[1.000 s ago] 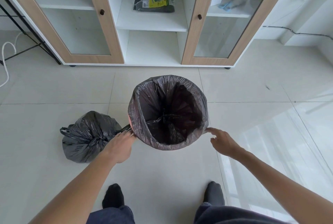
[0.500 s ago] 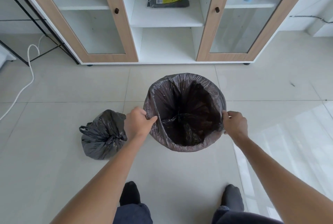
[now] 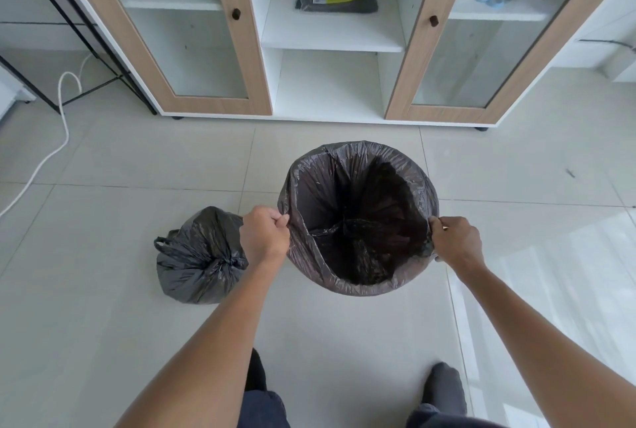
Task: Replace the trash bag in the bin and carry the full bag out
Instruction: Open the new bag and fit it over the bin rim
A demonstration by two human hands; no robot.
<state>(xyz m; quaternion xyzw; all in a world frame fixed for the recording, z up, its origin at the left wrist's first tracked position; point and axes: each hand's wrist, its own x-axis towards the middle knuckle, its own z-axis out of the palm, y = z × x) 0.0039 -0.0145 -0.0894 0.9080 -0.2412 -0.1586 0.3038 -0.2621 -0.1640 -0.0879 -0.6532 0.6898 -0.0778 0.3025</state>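
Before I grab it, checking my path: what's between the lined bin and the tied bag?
Only the left hand, gripping the new liner, in the head view.

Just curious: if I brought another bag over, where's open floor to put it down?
Bare tile lies right of the lined bin, and between the bin and the cabinet. Left of the bin is crowded: the tied bag sits against the left hand.

Both arms out; left hand (image 3: 264, 234) & right hand (image 3: 456, 241) fisted, fingers curled.

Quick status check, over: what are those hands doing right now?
Left hand, right hand: both gripping new liner at bin rim. Full bag tied, on floor, left of bin. Nothing in the way.
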